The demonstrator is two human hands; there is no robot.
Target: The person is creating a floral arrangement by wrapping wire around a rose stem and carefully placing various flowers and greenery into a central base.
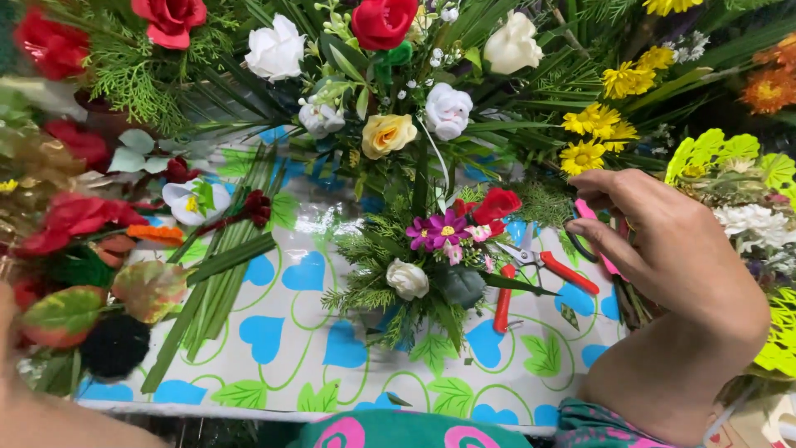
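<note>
1 red-handled pruner (539, 278), 1 small bouquet (431, 265), 1 hand (672, 241).

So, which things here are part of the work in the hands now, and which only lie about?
In use:
- right hand
- pink strip it grips
- small mixed-flower bouquet beside it

Lying about:
- red-handled scissors
- bundle of long green leaves
- yellow daisies
- heart-patterned tablecloth

both forearms are bare, sleeveless in view; teal clothing with pink swirl patterns shows at the lap.
</note>
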